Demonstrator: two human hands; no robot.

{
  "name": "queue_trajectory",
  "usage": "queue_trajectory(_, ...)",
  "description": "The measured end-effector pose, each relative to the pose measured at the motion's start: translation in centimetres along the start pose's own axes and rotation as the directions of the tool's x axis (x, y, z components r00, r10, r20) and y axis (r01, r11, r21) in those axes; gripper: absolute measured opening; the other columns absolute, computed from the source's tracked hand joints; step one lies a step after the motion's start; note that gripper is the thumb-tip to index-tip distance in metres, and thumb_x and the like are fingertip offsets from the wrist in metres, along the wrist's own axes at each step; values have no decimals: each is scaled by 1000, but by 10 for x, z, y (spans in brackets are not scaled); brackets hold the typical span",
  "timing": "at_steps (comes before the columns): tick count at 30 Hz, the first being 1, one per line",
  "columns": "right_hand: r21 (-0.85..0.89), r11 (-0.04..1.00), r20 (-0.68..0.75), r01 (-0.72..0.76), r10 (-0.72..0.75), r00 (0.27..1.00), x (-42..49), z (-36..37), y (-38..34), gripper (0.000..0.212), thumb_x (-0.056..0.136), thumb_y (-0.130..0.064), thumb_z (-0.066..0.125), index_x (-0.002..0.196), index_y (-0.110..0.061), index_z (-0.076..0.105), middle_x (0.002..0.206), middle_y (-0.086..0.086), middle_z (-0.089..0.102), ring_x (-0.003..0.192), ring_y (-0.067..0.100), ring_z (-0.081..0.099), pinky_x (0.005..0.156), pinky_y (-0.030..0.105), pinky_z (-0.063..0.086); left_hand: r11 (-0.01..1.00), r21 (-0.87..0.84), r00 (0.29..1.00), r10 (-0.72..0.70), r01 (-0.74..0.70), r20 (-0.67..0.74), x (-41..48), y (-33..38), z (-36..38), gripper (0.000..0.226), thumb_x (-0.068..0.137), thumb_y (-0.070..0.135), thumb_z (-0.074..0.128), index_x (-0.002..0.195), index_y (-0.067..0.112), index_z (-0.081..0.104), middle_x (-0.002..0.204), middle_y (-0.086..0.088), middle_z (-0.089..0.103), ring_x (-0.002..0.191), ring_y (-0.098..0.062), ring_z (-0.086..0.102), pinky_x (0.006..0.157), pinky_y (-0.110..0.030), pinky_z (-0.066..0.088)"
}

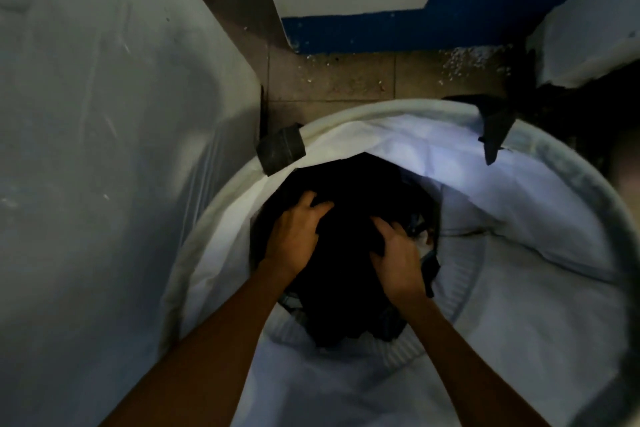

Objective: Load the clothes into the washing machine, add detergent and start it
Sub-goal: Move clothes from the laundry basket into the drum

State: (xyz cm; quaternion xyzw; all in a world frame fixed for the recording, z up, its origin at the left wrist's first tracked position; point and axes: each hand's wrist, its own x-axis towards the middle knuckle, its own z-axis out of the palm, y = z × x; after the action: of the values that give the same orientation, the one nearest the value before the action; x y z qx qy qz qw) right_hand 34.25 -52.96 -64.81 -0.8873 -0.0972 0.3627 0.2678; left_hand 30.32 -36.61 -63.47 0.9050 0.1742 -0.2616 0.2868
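I look straight down into a round white fabric laundry hamper (346,121) with two dark handles on its rim. A heap of dark clothes (349,184) lies at its bottom, with bits of lighter cloth showing at the right edge. Both my arms reach down inside. My left hand (294,236) lies on the left side of the heap with its fingers curled into the black fabric. My right hand (398,253) grips a fold of the same black garment on the right. How much lies under the top garment is hidden.
A tall white appliance side (104,149) stands close on the left. Beyond the hamper is a dirty tiled floor (346,80) with white specks, then a blue and white wall (450,10). A white surface (588,35) and a dark shape fill the right.
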Motion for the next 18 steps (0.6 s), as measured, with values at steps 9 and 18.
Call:
queue_trajectory(9, 76, 996, -72, 50, -45, 996, -64, -48, -18, 49, 79, 7, 57, 126, -6, 54, 130, 19, 53, 117, 34, 54, 99, 35, 40, 996, 13, 990, 87, -86, -110, -67, 44, -29, 48, 85, 2, 50, 130, 17, 54, 142, -11, 42, 110, -38, 56, 90, -42, 47)
queue_trajectory(18, 120, 964, -264, 239, -201, 943, -127, -114, -73, 40, 74, 14, 61, 110, -2, 63, 112, 14, 64, 102, 17, 56, 86, 6, 33, 987, -36, 927, 132, -155, -352, -134, 82, -90, 57, 71, -12, 56, 121, 14, 61, 133, -13, 52, 95, -41, 63, 71, -49, 56)
